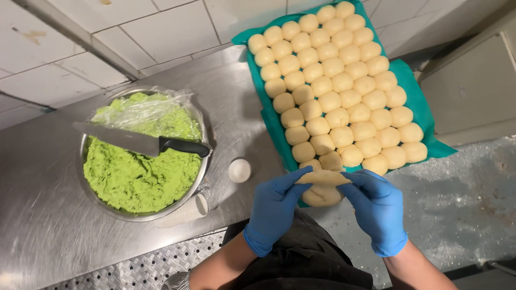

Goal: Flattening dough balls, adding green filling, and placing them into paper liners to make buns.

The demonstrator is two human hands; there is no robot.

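1. The left hand point(274, 207), in a blue glove, and the right hand point(376, 207), also gloved in blue, meet at lower centre of the frame, both pinching one flattened pale disc of dough point(321, 178) by its edges.
2. Just beneath that disc sits a round pale dough ball point(321, 196), between the two palms.
3. Right above the hands, a teal-lined tray point(415, 88) fills the upper right, packed with rows of round pale dough balls point(336, 80).
4. Left of the hands stands a small white pleated paper cup point(239, 170) on the steel counter point(43, 215).
5. At centre left, a steel bowl of green paste point(137, 177) carries a black-handled knife point(142, 140) across its rim.
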